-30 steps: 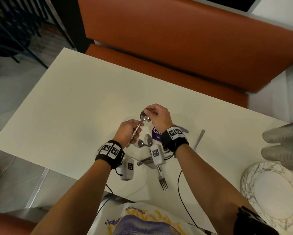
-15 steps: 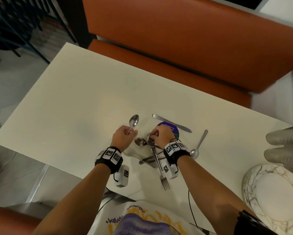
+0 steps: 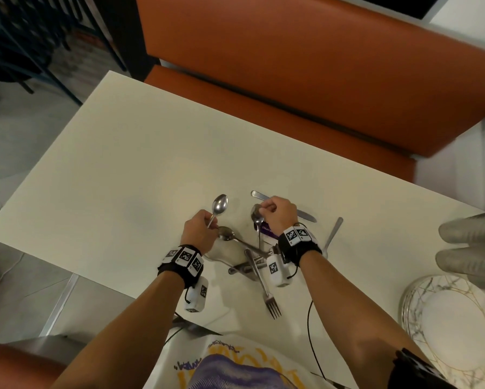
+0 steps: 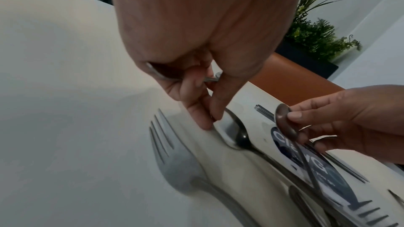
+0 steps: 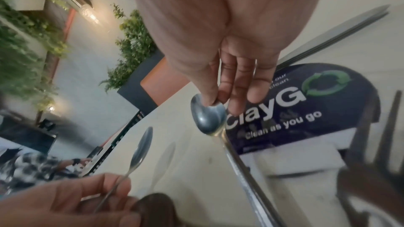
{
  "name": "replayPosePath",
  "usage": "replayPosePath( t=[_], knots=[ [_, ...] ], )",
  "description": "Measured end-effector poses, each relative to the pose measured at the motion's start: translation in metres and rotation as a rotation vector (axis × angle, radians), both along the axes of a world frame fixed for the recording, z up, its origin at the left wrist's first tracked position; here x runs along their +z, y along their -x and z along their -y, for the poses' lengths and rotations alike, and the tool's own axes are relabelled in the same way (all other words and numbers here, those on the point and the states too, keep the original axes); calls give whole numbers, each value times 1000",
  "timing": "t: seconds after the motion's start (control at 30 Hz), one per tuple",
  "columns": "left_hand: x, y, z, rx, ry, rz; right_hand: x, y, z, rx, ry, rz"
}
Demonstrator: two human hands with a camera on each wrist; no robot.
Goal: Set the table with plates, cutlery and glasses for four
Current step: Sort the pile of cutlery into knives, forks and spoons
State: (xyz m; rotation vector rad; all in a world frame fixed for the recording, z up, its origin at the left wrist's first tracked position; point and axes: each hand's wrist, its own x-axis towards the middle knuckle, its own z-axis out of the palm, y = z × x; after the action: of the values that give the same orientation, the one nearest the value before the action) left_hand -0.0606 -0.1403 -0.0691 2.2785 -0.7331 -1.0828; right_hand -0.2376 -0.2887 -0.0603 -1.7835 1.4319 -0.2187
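My left hand point(image 3: 212, 224) grips the handle of a spoon point(image 3: 219, 204) whose bowl points away from me, just above the white table point(image 3: 123, 164). My right hand point(image 3: 262, 210) pinches the bowl of a second spoon point(image 3: 256, 216), tilting it up out of the cutlery pile point(image 3: 249, 262). The right wrist view shows thumb and fingers on that bowl point(image 5: 207, 118). Another spoon point(image 3: 226, 233) lies by my left fingers, and a fork point(image 3: 268, 296) points toward me. A knife point(image 3: 306, 216) lies behind my right hand.
A stack of marbled plates point(image 3: 415, 304) sits at the near right corner. Clear glasses point(image 3: 471, 231) lie on their sides beyond it. One more spoon point(image 3: 332, 234) rests right of my wrist. A purple ClayGo sticker point(image 5: 306, 106) is on the table. An orange bench point(image 3: 292, 80) runs along the far side.
Both hands held one raised spoon a second ago. The left hand kept it and lowered it. The right hand dropped to the pile and has lifted a second spoon by its bowl.
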Motion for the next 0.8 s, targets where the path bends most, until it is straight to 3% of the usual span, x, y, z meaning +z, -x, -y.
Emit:
replayPosePath(
  t=[0.27,0.4,0.63,0.8],
  knots=[
    [11,-9,13,15,-3,116,37,6,34,-141,100,218],
    [16,-10,16,61,123,177,58,-3,40,-183,95,342],
    [54,6,37,257,273,-325,66,-34,19,-220,-92,469],
    [63,20,47,249,282,-542,61,-48,5,-228,-48,443]
  ],
)
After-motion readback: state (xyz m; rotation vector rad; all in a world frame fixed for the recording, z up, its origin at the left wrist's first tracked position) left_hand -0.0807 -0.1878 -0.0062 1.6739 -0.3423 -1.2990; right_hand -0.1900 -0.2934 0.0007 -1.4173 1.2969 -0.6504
